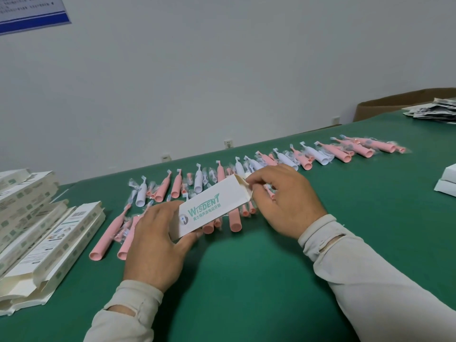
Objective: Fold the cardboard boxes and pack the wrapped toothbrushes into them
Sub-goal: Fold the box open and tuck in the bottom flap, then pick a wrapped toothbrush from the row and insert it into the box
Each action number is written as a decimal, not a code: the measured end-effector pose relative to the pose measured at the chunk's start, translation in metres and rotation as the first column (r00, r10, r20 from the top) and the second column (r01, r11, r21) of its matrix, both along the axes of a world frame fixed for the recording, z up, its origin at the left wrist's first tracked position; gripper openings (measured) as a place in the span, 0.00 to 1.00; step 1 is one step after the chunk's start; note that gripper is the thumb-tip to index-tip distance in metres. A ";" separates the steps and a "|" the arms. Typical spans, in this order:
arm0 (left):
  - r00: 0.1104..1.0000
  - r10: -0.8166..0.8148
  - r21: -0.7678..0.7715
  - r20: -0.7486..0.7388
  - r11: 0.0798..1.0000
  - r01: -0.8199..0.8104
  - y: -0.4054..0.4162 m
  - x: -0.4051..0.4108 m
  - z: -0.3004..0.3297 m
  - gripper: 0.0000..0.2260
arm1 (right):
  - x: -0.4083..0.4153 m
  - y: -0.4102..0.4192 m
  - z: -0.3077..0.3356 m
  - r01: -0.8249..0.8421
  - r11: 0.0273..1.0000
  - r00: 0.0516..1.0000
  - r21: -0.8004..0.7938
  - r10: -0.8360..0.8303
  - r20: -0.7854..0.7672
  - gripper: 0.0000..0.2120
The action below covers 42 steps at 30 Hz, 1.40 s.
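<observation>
While a long row of pink and white wrapped toothbrushes [269,161] is lying across the green table [246,280], a small white cardboard box with green letters [212,209] is being held just above them. Its near end is being gripped by the left hand [153,245], with the thumb and fingers curled round it. A flap at its open far end is being pinched by the bent fingers of the right hand [283,201]. Flat white boxes [42,240] are being kept in a pile at the left edge. More white boxes [447,181] are being kept at the right edge.
</observation>
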State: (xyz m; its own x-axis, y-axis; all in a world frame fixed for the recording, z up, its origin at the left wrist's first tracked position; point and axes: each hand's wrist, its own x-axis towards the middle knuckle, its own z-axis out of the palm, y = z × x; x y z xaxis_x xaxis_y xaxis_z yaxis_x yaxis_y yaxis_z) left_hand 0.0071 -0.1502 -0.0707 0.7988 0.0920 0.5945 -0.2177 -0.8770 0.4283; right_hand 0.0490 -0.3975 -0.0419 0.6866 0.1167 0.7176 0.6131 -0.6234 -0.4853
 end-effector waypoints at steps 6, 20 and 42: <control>0.999 -0.018 -0.026 -0.043 1.000 0.017 0.003 0.001 -0.002 0.27 | 0.001 0.001 -0.004 -0.194 0.970 0.957 0.144 0.219 -0.191 0.12; 0.997 -0.040 -0.082 -0.074 0.996 0.034 0.006 0.000 -0.002 0.26 | -0.001 0.002 0.000 -0.352 0.901 0.878 0.256 0.412 -0.242 0.17; 0.988 -0.094 0.145 -0.122 0.983 0.112 0.008 -0.010 0.015 0.32 | -0.005 -0.004 0.007 -0.471 0.823 0.684 0.317 0.568 -0.458 0.31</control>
State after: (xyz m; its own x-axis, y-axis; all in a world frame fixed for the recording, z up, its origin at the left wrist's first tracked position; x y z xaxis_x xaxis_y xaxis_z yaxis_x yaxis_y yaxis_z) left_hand -0.0026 -0.1417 -0.0557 0.8629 -0.0779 0.4994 -0.2675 -0.9087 0.3204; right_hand 0.0443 -0.4015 -0.0353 0.8143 0.4850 0.3188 0.4429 -0.1644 -0.8814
